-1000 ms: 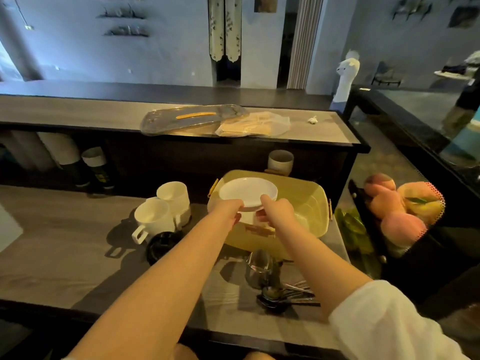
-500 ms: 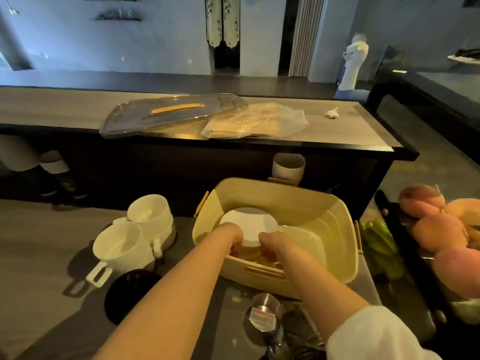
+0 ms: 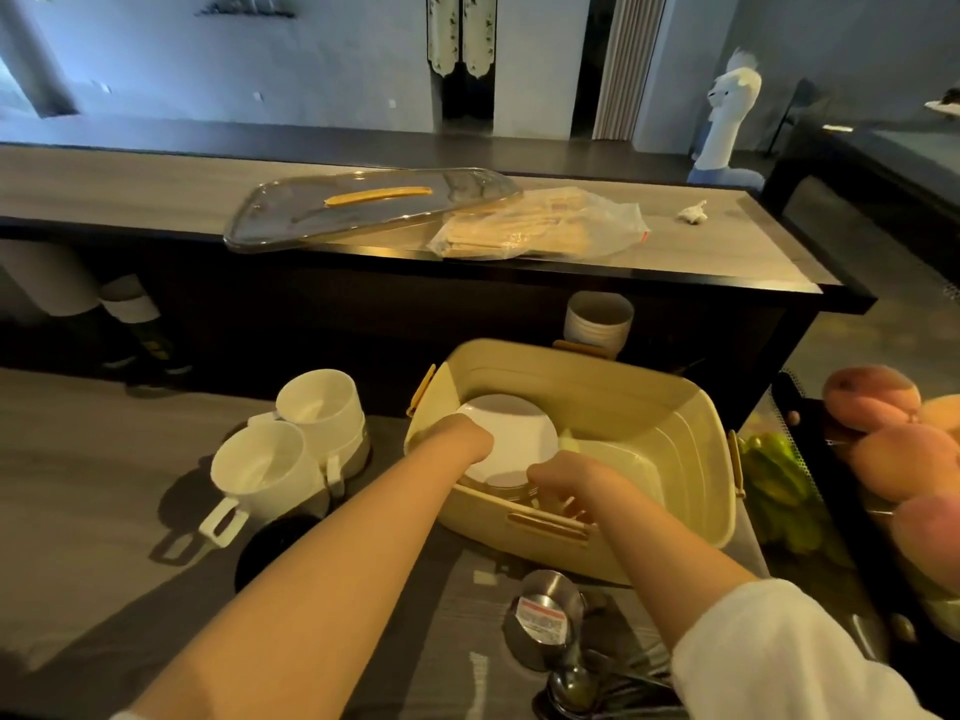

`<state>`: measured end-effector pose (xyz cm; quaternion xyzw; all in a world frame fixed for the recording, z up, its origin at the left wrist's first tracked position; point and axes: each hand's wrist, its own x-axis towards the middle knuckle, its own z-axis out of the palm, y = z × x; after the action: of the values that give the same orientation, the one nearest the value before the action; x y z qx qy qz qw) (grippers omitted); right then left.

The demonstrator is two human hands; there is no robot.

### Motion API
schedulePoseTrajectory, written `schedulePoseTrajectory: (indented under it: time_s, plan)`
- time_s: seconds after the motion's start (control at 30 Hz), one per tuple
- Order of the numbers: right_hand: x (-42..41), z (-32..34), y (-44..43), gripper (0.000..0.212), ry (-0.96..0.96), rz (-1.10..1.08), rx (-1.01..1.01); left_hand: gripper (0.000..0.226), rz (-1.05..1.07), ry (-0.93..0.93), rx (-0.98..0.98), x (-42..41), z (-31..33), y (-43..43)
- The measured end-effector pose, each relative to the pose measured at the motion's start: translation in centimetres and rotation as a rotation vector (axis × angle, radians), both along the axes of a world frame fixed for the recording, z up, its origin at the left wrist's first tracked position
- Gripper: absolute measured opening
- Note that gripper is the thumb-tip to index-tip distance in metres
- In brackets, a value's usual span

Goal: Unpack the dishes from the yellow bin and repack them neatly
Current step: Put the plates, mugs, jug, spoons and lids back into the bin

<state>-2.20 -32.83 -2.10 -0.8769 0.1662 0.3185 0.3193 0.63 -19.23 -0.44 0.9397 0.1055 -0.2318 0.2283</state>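
Holding a white plate inside the yellow bin, our left hand at its nine o'clock edge, right hand at five o'clock, fingers of both closed on its rim, white mugs on the tabletop at the bin's nine o'clock.

The bin is open on top. Its right half is bare, so a hand could go in there. A plate fills the left half. Two mugs stand close at 9 o'clock, and a steel cup sits near at 6 o'clock.
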Motion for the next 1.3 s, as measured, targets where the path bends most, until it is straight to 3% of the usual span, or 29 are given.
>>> schedulePoseTrajectory:
  time_s: [0.13, 0.3, 0.37, 0.47, 0.57, 0.67, 0.8, 1.03, 1.2, 1.3]
  plan:
    - [-0.3, 2.1, 1.2, 0.038, -0.165, -0.062, -0.071, 0.014, -0.029, -0.146, -0.004, -1.4, 1.8, 1.4]
    - [-2.2, 4.6, 4.1, 0.021, -0.524, -0.017, 0.079, 0.024, -0.062, -0.548, -0.329, -5.5, 2.6, 5.1]
    - [-4.1, 5.6, 5.9, 0.026, -0.631, 0.038, 0.207, 0.025, -0.027, -0.724, -0.289, -7.5, 2.4, 8.0]
    - [-6.3, 6.6, 8.9, 0.029, -0.705, 0.091, 0.374, 0.026, 0.125, -0.819, -0.156, -10.0, 1.7, 13.1]
    - [-7.8, 6.7, 11.6, 0.029, -0.722, 0.15, 0.429, 0.04, 0.268, -0.795, -0.019, -11.9, 0.3, 18.1]
    - [-8.0, 5.6, 13.9, 0.026, -0.671, 0.195, 0.429, 0.059, 0.367, -0.608, -0.087, -12.7, -1.1, 21.6]
    - [-7.0, 3.1, 16.1, 0.025, -0.563, 0.241, 0.366, 0.039, 0.424, -0.466, -0.088, -12.7, -2.8, 24.1]
    - [-5.8, -0.4, 18.2, 0.021, -0.413, 0.135, 0.398, 0.034, 0.41, -0.371, -0.443, -11.7, -3.6, 25.1]
    - [-5.7, -0.3, 18.7, 0.021, -0.467, 0.173, 0.411, 0.026, 0.501, -0.356, -0.614, -12.1, -3.5, 24.7]
    - [-5.9, 0.9, 19.1, 0.032, -0.519, 0.166, 0.436, 0.027, 0.518, -0.401, -0.631, -12.6, -2.1, 24.4]
